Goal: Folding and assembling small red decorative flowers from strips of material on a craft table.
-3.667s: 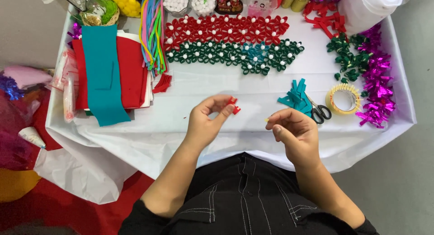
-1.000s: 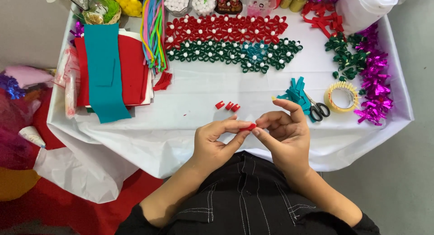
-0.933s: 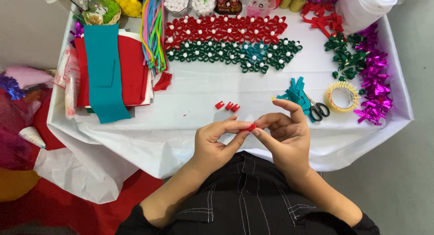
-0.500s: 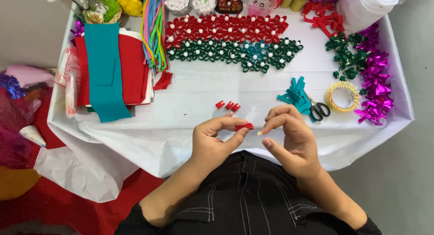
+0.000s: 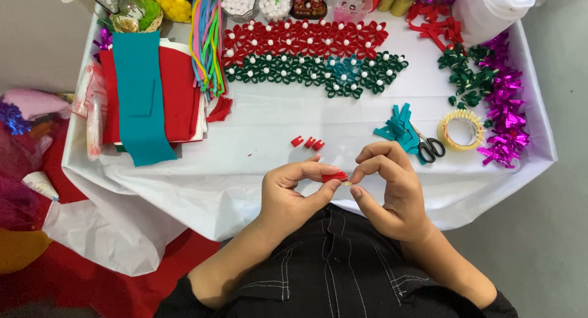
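My left hand (image 5: 293, 195) pinches a small folded red felt strip (image 5: 334, 176) between thumb and fingers, just over the table's near edge. My right hand (image 5: 388, 189) is close beside it on the right, its thumb and forefinger pinched together at the strip's right end around something tiny and pale. On the white tablecloth (image 5: 257, 134) a little beyond my hands lie three small red felt loops (image 5: 307, 142) in a row.
Rows of red felt flowers (image 5: 300, 39) and green felt flowers (image 5: 318, 70) lie at the back. Red and teal felt sheets (image 5: 144, 97) are at the left. Teal strips (image 5: 397, 127), scissors (image 5: 429, 145), a tape roll (image 5: 460, 129) and tinsel bows (image 5: 499, 110) are at the right.
Three red loops now lie on the cloth that were not there 3.7 s ago. My hands came together at the table edge; in the last half second they barely moved.
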